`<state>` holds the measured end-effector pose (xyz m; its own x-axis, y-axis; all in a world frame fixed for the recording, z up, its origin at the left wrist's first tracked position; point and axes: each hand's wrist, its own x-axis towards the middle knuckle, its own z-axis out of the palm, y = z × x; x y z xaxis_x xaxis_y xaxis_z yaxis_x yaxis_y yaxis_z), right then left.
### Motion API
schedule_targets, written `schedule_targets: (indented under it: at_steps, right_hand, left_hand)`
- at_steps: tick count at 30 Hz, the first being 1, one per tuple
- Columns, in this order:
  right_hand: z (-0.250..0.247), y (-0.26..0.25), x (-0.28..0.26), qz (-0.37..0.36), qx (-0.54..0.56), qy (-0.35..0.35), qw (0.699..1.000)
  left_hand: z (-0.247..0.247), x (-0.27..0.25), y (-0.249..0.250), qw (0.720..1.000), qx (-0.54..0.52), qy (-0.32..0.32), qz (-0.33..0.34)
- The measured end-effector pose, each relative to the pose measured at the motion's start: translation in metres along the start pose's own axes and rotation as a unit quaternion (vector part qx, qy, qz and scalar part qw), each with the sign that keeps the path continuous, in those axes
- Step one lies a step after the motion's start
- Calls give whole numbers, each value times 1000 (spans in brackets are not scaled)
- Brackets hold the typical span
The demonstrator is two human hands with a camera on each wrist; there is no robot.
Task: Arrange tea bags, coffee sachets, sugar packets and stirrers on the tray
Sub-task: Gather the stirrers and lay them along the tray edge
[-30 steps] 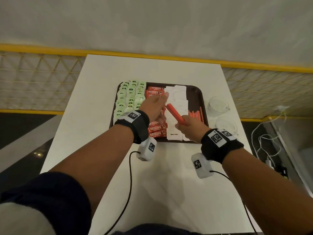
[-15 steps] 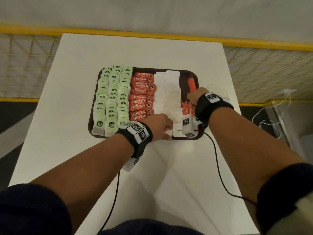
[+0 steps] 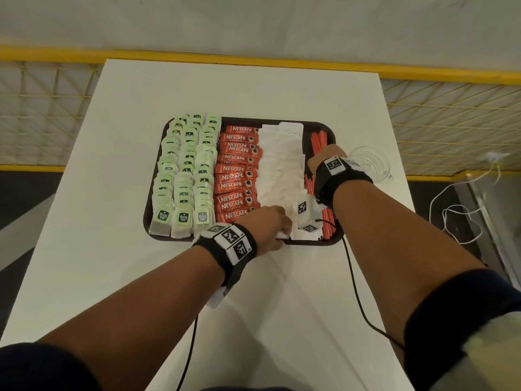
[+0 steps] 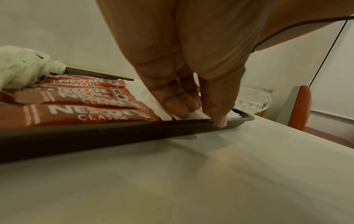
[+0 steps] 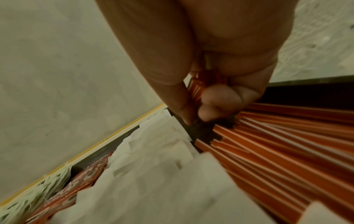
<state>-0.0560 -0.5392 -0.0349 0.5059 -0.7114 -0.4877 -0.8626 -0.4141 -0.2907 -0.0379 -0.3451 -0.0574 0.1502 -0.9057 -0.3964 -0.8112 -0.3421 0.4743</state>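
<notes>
A dark brown tray (image 3: 313, 243) holds rows of green tea bags (image 3: 186, 176), red coffee sachets (image 3: 236, 176), white sugar packets (image 3: 282, 170) and orange stirrers (image 3: 318, 139) along its right side. My left hand (image 3: 270, 227) is at the tray's near edge. Its straight fingers (image 4: 180, 112) press on the nearest sugar packets (image 4: 197, 116), and its thumb rests on the tray rim (image 4: 95, 136). Over the stirrer column, my right hand (image 3: 324, 156) pinches a bundle of stirrers (image 5: 197, 89) between thumb and curled fingers, just above the stirrers (image 5: 287, 136) lying in the tray.
The tray sits mid-way along a white table (image 3: 253, 320). A glass bowl (image 3: 369, 165) stands just right of the tray, behind my right wrist. White cables (image 3: 451, 221) hang off the table's right side. A yellow rail (image 3: 253, 62) runs behind the far edge.
My right hand carried the stirrer bundle from over the tray's middle to its right side and lowered it. My left hand dropped from the sachets to the near sugar packets.
</notes>
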Motion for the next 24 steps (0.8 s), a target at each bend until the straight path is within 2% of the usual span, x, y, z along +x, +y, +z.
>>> schedule_targets:
  at_steps: [9,18,24]
  right_hand:
    - [9,5,18,6,-28,74,997]
    - [7,3,10,5,-4,94,996]
    - [0,15,-20,-2,11,102,995]
  left_hand:
    - [2,0,-4,1000,-14,18,8]
    - [5,2,-4,1000,1,24,13]
    - [6,0,-2,999,28,36,20]
